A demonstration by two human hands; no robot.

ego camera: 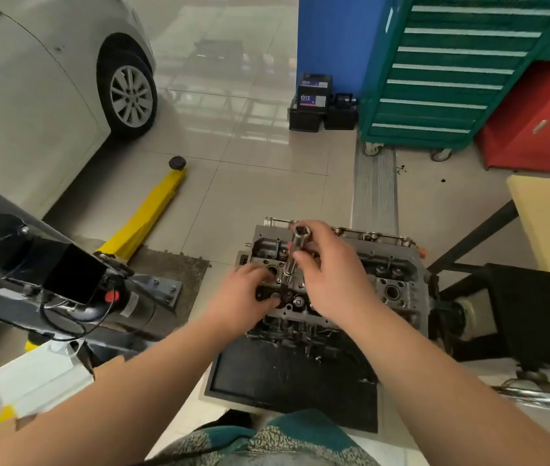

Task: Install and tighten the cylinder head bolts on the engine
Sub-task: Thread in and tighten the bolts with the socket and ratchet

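A dark grey engine with its cylinder head (398, 284) uppermost sits on a black tray (267, 381) on the floor in front of me. My right hand (330, 267) grips a long chrome socket tool (295, 250), which stands nearly upright with its lower end down in the head. My left hand (250, 294) rests on the head's left part, fingertips touching a dark part beside the tool's foot. I cannot tell whether those fingers pinch anything. Valve springs and round openings show to the right of my hands.
A yellow lift arm (146, 216) and a dark lift column base (65, 280) lie to the left, under a white car (48, 89). A green drawer cabinet (451, 72), a red cabinet (542, 122) and black batteries (320, 105) stand behind. A black stool (529, 314) is on the right.
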